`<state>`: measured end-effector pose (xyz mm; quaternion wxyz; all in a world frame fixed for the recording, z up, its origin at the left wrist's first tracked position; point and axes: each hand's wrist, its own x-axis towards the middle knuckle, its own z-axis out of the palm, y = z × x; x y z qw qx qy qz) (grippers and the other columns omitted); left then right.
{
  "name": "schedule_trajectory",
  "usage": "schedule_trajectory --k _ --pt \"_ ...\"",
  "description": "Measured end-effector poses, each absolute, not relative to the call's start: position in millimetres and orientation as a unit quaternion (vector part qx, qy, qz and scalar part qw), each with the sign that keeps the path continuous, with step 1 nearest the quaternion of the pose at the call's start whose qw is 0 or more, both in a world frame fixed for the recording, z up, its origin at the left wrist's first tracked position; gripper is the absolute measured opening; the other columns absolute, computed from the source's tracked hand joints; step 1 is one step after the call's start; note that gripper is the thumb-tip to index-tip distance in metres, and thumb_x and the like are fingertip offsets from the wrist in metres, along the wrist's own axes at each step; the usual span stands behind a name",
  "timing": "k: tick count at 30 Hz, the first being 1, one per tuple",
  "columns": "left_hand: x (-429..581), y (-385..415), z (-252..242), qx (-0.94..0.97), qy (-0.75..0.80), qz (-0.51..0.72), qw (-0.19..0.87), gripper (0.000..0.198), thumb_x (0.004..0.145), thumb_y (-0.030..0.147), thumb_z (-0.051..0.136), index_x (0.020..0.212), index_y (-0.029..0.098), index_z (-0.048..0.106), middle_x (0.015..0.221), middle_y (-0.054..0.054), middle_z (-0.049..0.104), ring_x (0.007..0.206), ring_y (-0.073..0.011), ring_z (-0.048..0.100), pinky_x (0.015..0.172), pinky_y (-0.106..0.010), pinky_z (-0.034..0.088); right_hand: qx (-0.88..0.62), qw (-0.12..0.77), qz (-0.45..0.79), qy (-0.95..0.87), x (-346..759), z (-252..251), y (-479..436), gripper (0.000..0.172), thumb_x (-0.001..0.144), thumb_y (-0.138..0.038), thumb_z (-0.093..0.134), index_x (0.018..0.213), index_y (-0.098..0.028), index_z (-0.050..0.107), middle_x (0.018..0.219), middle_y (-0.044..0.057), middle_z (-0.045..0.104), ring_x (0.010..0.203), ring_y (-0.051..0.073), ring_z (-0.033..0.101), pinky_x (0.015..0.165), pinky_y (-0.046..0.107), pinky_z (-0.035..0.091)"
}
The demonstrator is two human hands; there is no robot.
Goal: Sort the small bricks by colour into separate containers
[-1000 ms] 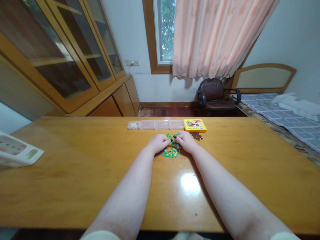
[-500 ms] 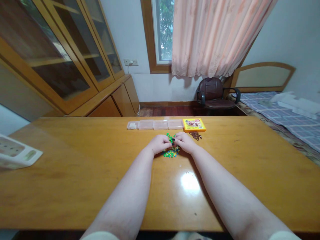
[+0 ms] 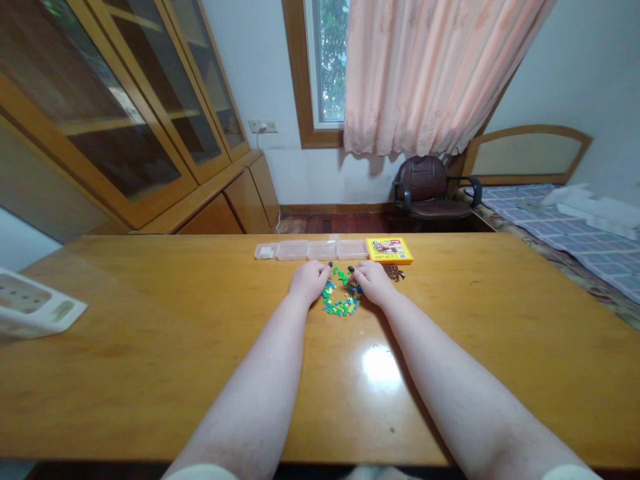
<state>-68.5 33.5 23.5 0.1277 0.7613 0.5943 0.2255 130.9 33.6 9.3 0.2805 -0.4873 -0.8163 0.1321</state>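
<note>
Small green, blue, yellow and pale building-block pieces (image 3: 341, 309) lie in a loose ring on the table between my hands. My left hand (image 3: 309, 281) is closed at the ring's left side, with a small black spot at its fingertips. My right hand (image 3: 373, 281) is closed too, its fingers over the right part of the ring, where another black spot shows. Whether these spots are small black pieces or part of the fingers I cannot tell. A heap of brown pieces (image 3: 394, 273) is just beyond my right hand, partly hidden by it.
Behind my hands stands a row of clear plastic trays (image 3: 322, 251), the leftmost holding something white. A yellow box (image 3: 390, 251) adjoins them on the right. A white perforated holder (image 3: 37, 303) is at the table's (image 3: 175, 360) left edge. Beyond are a cabinet, chair and bed.
My hands have moved apart from each other, the left one farther and slightly away from me. The pieces between them, hidden before, now show as a ring with bare tabletop in its middle.
</note>
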Motion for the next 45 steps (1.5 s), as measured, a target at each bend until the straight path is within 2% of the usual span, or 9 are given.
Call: schedule_trajectory --k 9,15,21,32,39,45 --pt "-72.1 35.2 21.7 0.749 0.625 0.167 0.142 0.058 0.087 0.054 0.032 0.059 0.018 0.067 0.061 -0.007 0.064 0.058 -0.0174 0.053 0.055 -0.027 0.029 -0.471 0.252 0.129 -0.836 129.6 12.9 31.3 0.039 0.094 -0.030 0.040 0.079 -0.018 0.074 0.072 0.004 0.061 0.073 0.016 0.051 0.070 0.026 0.034" --pt "-73.0 35.3 21.2 0.748 0.618 0.195 0.142 0.050 0.087 0.047 0.036 0.064 0.018 0.069 0.069 -0.006 0.067 0.065 -0.0176 0.056 0.058 -0.027 0.032 -0.476 0.246 0.115 -0.836 127.0 16.1 30.0 0.038 0.095 -0.030 0.039 0.081 -0.017 0.072 0.077 0.005 0.061 0.077 0.016 0.051 0.074 0.027 0.033" --pt "-67.7 32.0 23.7 0.817 0.519 0.199 0.152 0.039 0.086 0.040 0.041 0.077 0.019 0.073 0.076 -0.005 0.065 0.072 -0.0160 0.055 0.063 -0.026 0.035 -0.505 0.226 0.105 -0.826 126.4 18.9 29.0 0.036 0.094 -0.028 0.040 0.079 -0.017 0.071 0.077 0.004 0.061 0.077 0.015 0.051 0.071 0.026 0.032" --pt "-66.0 31.5 21.7 0.839 0.494 0.185 0.135 0.042 0.088 0.040 0.039 0.071 0.018 0.071 0.073 -0.005 0.062 0.069 -0.0157 0.054 0.061 -0.026 0.034 -0.502 0.202 0.079 -0.837 125.9 17.7 29.0 0.034 0.092 -0.029 0.043 0.073 -0.017 0.069 0.076 0.005 0.060 0.076 0.016 0.051 0.071 0.027 0.033" --pt "-68.2 31.7 25.8 0.784 0.577 0.194 0.121 0.048 0.087 0.043 0.037 0.062 0.017 0.068 0.071 -0.007 0.065 0.066 -0.0166 0.054 0.060 -0.027 0.031 -0.468 0.232 0.101 -0.847 126.8 17.7 29.1 0.036 0.092 -0.030 0.043 0.070 -0.016 0.067 0.071 0.004 0.059 0.073 0.015 0.049 0.071 0.027 0.034" --pt "-68.5 33.1 24.9 0.744 0.627 0.187 0.139 0.054 0.088 0.048 0.033 0.062 0.016 0.068 0.063 -0.008 0.065 0.059 -0.0170 0.054 0.056 -0.027 0.030 -0.399 0.202 0.145 -0.883 121.6 18.5 24.6 0.024 0.089 -0.031 0.049 0.097 -0.024 0.071 0.093 0.005 0.060 0.090 0.019 0.048 0.084 0.033 0.033"
